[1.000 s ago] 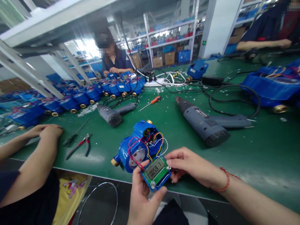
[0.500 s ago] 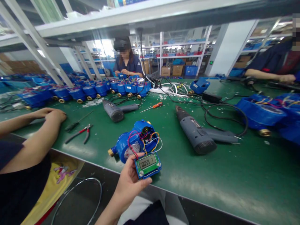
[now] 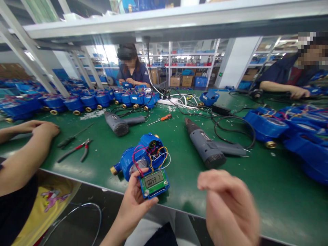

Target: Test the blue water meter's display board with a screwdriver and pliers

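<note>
My left hand [image 3: 133, 205] grips a green circuit board with an LCD screen [image 3: 154, 181] that reads 0059 1. Coloured wires run from the board into an open blue water meter [image 3: 140, 158] lying on the green table [image 3: 184, 153] at its near edge. My right hand [image 3: 229, 208] is raised close to the camera, right of the board and touching nothing. It is blurred, with fingers loosely curled.
Two grey heat guns [image 3: 205, 147] [image 3: 118, 123], an orange screwdriver [image 3: 161, 119], red-handled pliers [image 3: 77, 149] and a black screwdriver [image 3: 73, 136] lie on the table. Rows of blue meters [image 3: 97, 99] stand at the back left, more [image 3: 289, 126] at right. A neighbour's arms [image 3: 25, 143] rest at left; two workers sit beyond.
My right hand let go of the board a second ago, left the view, and now rises blurred at the lower right. The left hand keeps the board. The camera has tilted up and shifted.
</note>
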`<state>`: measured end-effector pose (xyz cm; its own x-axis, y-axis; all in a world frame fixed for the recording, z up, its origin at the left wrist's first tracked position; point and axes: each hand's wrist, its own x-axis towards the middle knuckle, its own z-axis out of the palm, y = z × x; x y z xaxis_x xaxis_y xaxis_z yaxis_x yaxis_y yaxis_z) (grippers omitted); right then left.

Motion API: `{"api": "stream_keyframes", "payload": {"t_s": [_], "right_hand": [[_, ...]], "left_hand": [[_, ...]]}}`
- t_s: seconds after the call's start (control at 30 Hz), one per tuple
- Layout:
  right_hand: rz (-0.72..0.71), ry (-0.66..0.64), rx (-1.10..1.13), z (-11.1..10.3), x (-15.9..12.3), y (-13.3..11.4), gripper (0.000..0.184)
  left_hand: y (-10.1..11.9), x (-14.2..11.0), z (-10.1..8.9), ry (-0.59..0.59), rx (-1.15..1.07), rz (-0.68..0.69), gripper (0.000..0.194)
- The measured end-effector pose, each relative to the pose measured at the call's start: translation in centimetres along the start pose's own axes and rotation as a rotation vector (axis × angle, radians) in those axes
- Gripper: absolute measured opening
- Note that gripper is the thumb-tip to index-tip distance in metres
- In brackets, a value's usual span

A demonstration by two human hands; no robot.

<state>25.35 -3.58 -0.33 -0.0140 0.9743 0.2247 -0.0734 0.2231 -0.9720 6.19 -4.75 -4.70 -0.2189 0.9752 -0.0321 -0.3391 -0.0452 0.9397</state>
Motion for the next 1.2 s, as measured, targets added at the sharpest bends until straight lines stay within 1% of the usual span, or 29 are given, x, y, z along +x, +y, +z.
{"api": "stream_keyframes", "payload": {"t_s": [0.03,0.07,0.13,0.17,0.23,0.3,0.37,0.43,0.53,0.63,0.73,0.8,0.87,0.97,1.07,1.2], "right_hand": [[0.017,0.003,-0.033,0.8,0.7,0.6,0.032],[0.042,-0.031,-0.067,1.5,1.3,1.4,0.029],[0.077,-0.19,-0.103,2.4,2.0,3.0,0.028],[0.073,-0.282,-0.096,2.7,2.1,3.7,0.032],[0.061,-0.423,-0.055,2.9,1.9,4.8,0.048],[0.087,-0.502,-0.008,2.8,1.5,5.4,0.062],[0.139,-0.559,0.048,2.8,1.3,5.5,0.064],[0.183,-0.564,0.102,2.9,1.2,5.5,0.061],[0.237,-0.492,0.193,3.1,1.2,5.6,0.055],[0.273,-0.421,0.291,3.0,1.4,5.7,0.055],[0.313,-0.382,0.301,2.8,1.7,5.9,0.06],[0.365,-0.377,0.301,2.8,1.7,6.0,0.067],[0.423,-0.379,0.351,2.9,1.5,6.1,0.071],[0.511,-0.403,0.484,3.3,1.1,6.1,0.065],[0.6,-0.448,0.525,3.6,0.9,5.6,0.06],[0.624,-0.451,0.541,4.1,0.8,4.8,0.054]], "left_hand": [[-0.1,0.1,-0.3,-0.025,0.019,0.002,0.072],[-0.2,0.1,-0.5,-0.037,0.029,0.008,0.073],[-0.4,0.2,-0.8,-0.042,0.023,0.026,0.076],[-0.5,0.2,-0.9,-0.051,0.017,0.03,0.078],[-0.6,0.2,-1.0,-0.104,0.008,0.034,0.081],[-0.7,0.2,-1.2,-0.156,0.006,0.033,0.082],[-0.9,0.2,-1.4,-0.161,-0.015,0.045,0.082],[-1.1,0.1,-1.5,-0.157,-0.033,0.044,0.084],[-1.4,-0.3,-1.3,-0.125,-0.05,0.044,0.087],[-1.8,-1.0,-0.8,-0.021,-0.001,0.069,0.08],[-2.3,-2.1,-0.2,0.121,0.052,0.097,0.068],[-2.5,-2.7,0.2,0.22,0.048,0.109,0.061],[-2.4,-3.1,0.6,0.237,0.034,0.13,0.055],[-1.6,-3.3,1.1,0.269,-0.02,0.172,0.048],[-0.7,-3.4,1.5,0.361,-0.08,0.196,0.047],[0.1,-3.6,1.5,0.361,-0.069,0.213,0.049]]}}
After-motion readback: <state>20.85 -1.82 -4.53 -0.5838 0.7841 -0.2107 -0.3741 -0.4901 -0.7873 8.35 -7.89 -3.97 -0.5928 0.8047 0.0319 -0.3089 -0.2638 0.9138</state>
